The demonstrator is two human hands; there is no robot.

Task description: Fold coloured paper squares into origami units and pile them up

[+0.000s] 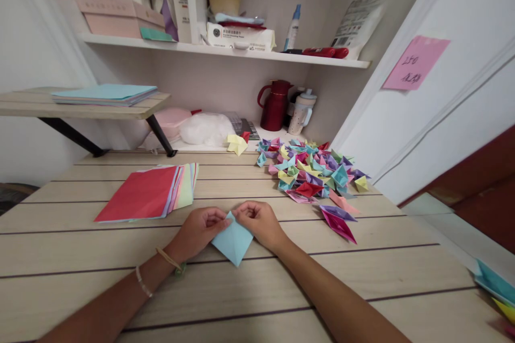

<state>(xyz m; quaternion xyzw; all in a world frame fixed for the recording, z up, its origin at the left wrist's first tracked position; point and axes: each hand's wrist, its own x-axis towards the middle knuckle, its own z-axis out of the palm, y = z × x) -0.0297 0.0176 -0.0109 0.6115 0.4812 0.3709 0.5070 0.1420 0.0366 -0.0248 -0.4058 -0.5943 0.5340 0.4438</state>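
Observation:
A light blue paper square (233, 243) lies on the wooden table (249, 289) as a diamond, partly folded at its top corner. My left hand (199, 231) pinches the paper's upper left edge with curled fingers. My right hand (259, 221) pinches the upper right edge the same way, fingertips nearly meeting the left hand's at the top corner. A stack of coloured paper sheets (148, 193), red on top, lies just to the left of my hands.
A heap of several folded paper boats (311, 171) in mixed colours spreads at the right back. A red jug (276, 104) and a white cup (301, 112) stand by the wall. A small side shelf (80, 107) holds paper; a pink note (414, 62) sticks on the door.

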